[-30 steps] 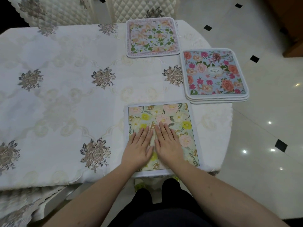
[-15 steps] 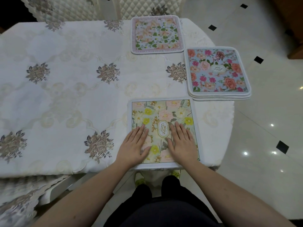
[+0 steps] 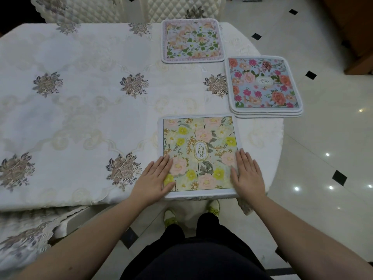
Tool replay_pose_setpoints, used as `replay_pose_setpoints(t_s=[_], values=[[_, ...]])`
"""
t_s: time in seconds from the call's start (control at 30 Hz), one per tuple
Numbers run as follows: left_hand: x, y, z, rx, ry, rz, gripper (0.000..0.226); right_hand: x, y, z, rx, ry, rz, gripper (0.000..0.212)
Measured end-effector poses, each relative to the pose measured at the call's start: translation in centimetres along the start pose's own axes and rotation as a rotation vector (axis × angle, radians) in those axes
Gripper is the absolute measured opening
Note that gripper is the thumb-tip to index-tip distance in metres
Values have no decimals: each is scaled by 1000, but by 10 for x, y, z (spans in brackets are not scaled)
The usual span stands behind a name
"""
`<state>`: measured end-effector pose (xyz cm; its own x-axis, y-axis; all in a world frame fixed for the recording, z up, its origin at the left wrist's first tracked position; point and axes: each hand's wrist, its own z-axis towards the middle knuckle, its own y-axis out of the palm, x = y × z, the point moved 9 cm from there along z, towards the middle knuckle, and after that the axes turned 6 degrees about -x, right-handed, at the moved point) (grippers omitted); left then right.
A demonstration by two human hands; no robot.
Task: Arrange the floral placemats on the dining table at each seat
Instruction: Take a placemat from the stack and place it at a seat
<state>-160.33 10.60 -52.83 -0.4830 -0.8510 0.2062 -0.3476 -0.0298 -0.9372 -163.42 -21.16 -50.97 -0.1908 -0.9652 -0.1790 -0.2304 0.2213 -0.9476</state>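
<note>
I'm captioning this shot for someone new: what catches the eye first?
Both hands, left hand and right hand, press flat on the yellow-flowered placemat at the table's near edge. A stack of blue placemats sits at the right end, and a pink-bordered placemat lies at the far edge.

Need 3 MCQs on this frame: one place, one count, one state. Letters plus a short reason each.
1. Where is the stack of mats?
A. at the table's right edge
B. on a chair
C. on the floor

2. How many mats lie alone, outside the stack?
A. none
B. two
C. five

3. How are the hands?
A. gripping a cup
B. clenched in the air
C. flat on the near mat

Answers:
1 A: it sits by the table edge, right of centre.
2 B: the far mat and the near mat.
3 C: left hand and right hand press its side edges, fingers straight.
</note>
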Motion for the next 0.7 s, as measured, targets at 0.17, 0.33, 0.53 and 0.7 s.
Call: replay_pose_setpoints(t_s=[0.17, 0.33, 0.53, 0.7], values=[[5, -14, -4, 73, -1, 8, 67, -5, -6, -2, 25, 18, -27, 70], [58, -15, 16, 112, 50, -114, 61, -97, 8, -14, 22, -155, -12, 62], [79, 3, 21, 70, 42, -66, 61, -135, 39, -24, -34, -138, -48, 58], [69, 0, 16, 42, 126, -15, 67, -121, 38, -26, -16, -193, -103, 57]])
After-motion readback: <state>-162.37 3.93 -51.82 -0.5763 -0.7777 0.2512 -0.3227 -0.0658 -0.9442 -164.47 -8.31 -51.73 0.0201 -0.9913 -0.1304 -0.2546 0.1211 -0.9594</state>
